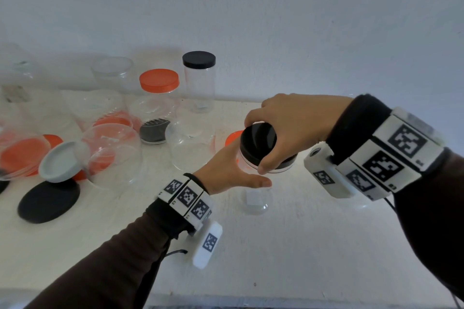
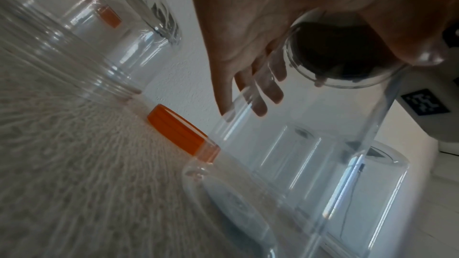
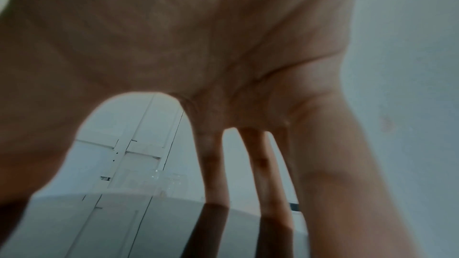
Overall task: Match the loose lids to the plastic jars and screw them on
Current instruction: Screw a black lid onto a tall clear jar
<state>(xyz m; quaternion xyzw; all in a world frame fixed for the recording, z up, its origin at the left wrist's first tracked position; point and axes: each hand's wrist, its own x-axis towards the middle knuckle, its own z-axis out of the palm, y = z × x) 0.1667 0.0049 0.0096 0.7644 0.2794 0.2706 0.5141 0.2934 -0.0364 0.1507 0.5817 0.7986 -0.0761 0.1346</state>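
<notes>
I see my left hand (image 1: 227,170) reaching forward from a dark sleeve, thumb stretched out to the right, fingers wrapped round the jar (image 1: 253,158). My right hand (image 1: 288,128) comes in from the right with the wrist bent down, fingers and thumb curled over the black lid (image 1: 258,140) from above. Both wrists wear marker bands and small cameras

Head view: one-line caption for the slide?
Right hand grips black lid on clear jar held by left hand.
</notes>
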